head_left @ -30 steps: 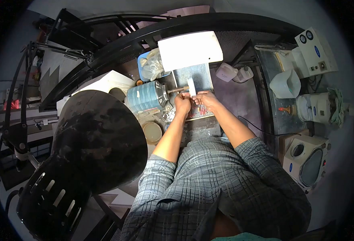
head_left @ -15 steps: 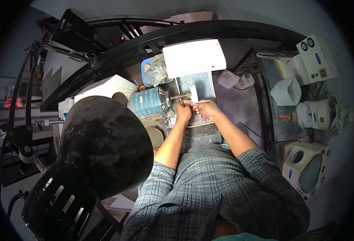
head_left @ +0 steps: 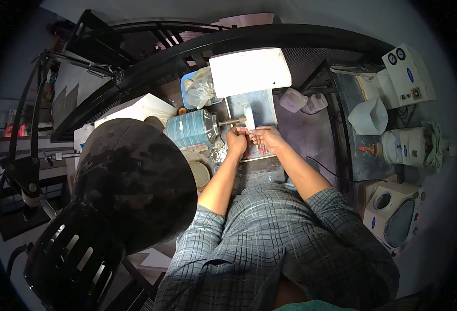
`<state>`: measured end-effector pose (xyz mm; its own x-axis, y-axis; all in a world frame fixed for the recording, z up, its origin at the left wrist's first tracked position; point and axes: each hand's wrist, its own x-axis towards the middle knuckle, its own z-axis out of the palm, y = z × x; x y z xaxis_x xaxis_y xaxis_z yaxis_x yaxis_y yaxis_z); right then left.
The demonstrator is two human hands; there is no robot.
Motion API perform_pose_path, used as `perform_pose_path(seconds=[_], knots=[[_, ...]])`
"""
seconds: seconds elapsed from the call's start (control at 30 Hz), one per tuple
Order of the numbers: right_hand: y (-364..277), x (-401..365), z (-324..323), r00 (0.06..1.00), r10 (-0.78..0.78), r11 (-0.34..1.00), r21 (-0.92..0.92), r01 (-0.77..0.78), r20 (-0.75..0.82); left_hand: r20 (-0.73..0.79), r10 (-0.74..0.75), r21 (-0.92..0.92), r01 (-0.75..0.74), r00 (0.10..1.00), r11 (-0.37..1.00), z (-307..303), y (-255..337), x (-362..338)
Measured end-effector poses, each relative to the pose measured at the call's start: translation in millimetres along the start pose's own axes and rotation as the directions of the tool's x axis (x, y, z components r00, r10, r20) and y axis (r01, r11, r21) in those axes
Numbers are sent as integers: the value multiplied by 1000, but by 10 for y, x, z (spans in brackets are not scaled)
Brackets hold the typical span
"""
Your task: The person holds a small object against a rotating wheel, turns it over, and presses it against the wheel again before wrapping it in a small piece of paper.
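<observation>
A blue-green ribbed motor [head_left: 189,128] lies on the bench with a shaft [head_left: 232,122] pointing right. At the shaft's end sits a white wheel [head_left: 250,118]. Just below the wheel, my left hand [head_left: 237,141] and my right hand [head_left: 266,139] meet, fingers closed around something too small to make out. Behind the wheel is a shallow grey tray [head_left: 267,107], under a bright white cover [head_left: 250,71]. Small reddish pieces lie near my right hand's fingers, partly hidden by it.
A large black lamp shade [head_left: 135,181] fills the left foreground. Left of the cover is a blue basket [head_left: 185,92] with plastic bags. A round dish [head_left: 199,174] lies left of my left forearm. At right are a white jug [head_left: 368,117] and a beige machine [head_left: 395,213].
The view has shifted very slightly. My hands stay together below the wheel, with only a small change in the fingers.
</observation>
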<state>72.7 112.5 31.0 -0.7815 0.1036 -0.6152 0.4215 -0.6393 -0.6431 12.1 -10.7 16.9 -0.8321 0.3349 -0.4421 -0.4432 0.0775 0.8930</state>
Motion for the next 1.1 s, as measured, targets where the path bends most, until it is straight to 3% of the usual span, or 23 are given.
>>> perform_pose_path(seconds=[0.23,0.3,0.43,0.5,0.53,0.73,1.1], knots=[[-10,-139,83,996,-87,985,-150,82,-30,-3,151,-3,-151,989,989,10,-26,-193],[2,-116,76,993,-117,981,-160,114,-12,-56,188,95,-182,981,979,39,11,-256],[-6,-19,52,996,-76,958,-281,59,-50,-83,149,38,-146,985,989,102,-27,-200],[6,65,47,992,-84,950,-309,51,-96,-126,100,-150,-119,987,981,145,-118,-110],[10,111,28,992,-84,950,-309,51,-95,-127,101,-150,-120,987,981,175,-112,-116],[13,279,-122,1000,-4,962,-275,10,21,-238,-2,-342,-82,971,936,303,-94,-155],[-107,167,-65,1000,-3,936,-352,5,6,-198,-31,-379,-47,980,924,288,-127,-132]])
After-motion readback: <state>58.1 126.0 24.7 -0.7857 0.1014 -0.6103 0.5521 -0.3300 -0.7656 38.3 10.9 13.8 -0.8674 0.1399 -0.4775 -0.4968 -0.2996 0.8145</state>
